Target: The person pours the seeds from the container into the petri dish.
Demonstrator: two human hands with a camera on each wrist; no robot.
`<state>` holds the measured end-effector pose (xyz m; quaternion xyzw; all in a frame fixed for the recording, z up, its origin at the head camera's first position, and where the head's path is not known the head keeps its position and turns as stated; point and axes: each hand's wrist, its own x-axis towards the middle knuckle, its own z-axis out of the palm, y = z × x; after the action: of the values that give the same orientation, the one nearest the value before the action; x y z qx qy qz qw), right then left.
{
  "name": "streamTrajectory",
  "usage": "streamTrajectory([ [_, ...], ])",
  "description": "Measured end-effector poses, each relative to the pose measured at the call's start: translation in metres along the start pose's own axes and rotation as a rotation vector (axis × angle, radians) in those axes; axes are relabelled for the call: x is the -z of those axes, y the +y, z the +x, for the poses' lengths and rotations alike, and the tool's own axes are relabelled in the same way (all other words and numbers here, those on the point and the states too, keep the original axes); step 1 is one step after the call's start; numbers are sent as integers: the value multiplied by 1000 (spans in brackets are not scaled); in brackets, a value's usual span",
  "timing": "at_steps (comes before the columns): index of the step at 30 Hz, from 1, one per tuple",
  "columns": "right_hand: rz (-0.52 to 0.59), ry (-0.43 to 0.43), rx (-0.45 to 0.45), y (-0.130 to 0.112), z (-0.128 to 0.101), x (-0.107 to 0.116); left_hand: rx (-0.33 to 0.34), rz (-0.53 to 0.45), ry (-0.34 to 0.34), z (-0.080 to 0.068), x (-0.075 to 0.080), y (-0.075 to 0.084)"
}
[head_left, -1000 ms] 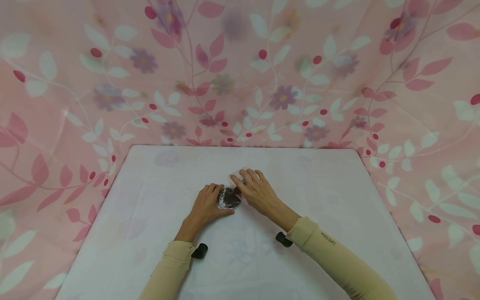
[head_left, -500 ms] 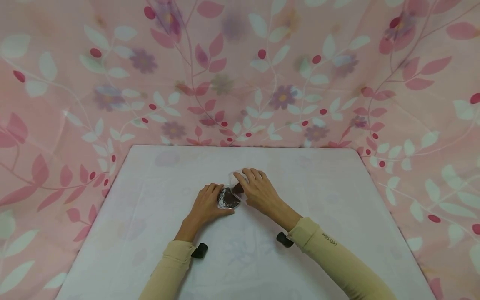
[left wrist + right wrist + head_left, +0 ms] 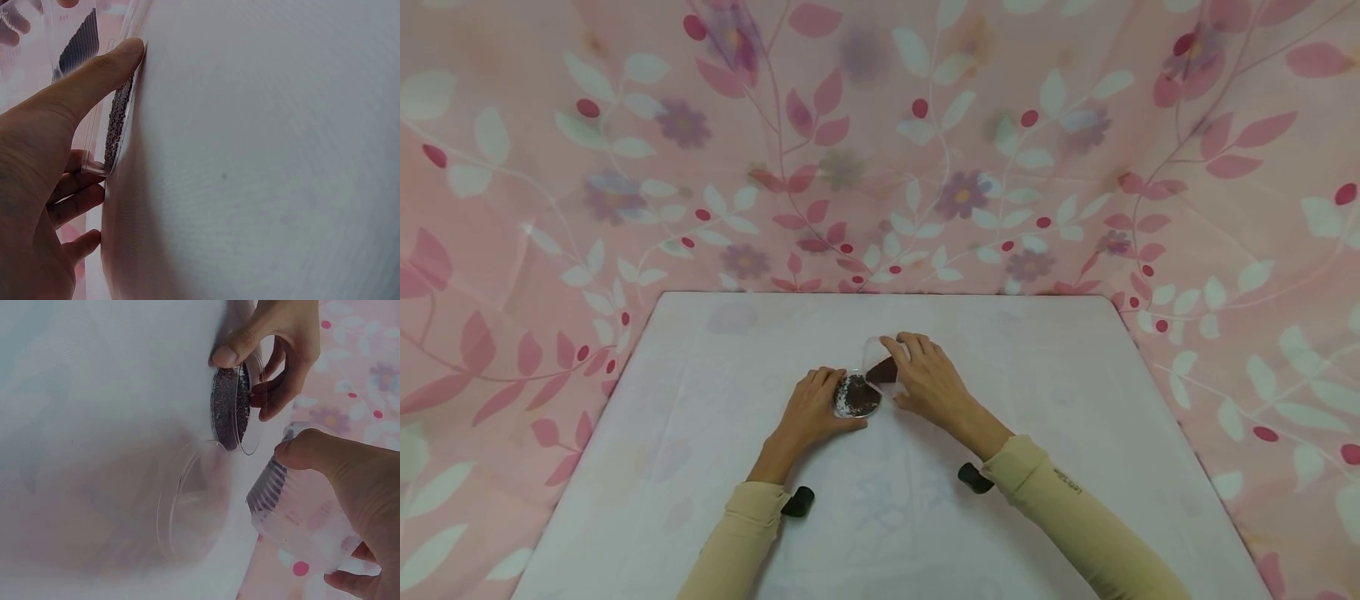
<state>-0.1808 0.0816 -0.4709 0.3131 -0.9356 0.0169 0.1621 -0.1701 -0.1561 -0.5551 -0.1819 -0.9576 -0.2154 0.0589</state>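
Observation:
A clear round petri dish (image 3: 857, 397) holding a layer of dark brown granules (image 3: 224, 403) sits on the table, whitish patches showing through the layer. My left hand (image 3: 812, 407) grips its left side, thumb at the near edge and fingers round the far side. Just right of and above the dish, my right hand (image 3: 934, 385) holds a clear ribbed plastic cup (image 3: 306, 509), tilted, with dark brown material (image 3: 883, 371) gathered along its side toward the dish. In the right wrist view the thumb lies on one side of the cup, other fingers opposite.
A second clear round dish or lid (image 3: 178, 500) lies on the table near the right hand. White cloth covers the table (image 3: 737, 350). Pink floral fabric (image 3: 880, 167) hangs behind and beside it. Black wrist devices (image 3: 976, 478) sit under both wrists.
My right hand has drawn slightly right and back with the cup, uncovering more of the dark material inside it. The left hand and the petri dish stay almost where they were.

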Motion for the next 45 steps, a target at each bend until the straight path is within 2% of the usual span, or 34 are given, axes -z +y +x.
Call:
streamTrajectory([
  [8,28,-1,-15,5,-2,2,21,14,-14,-2,1,-3],
  [16,58,24,-54,19,-9,6,5,12,-5,1,-1,-1],
  [27,196,37,-146,36,-22,8,15,0,-19,1,0,0],
  [45,284,74,-287,72,-52,7,17,-7,-23,1,-1,0],
])
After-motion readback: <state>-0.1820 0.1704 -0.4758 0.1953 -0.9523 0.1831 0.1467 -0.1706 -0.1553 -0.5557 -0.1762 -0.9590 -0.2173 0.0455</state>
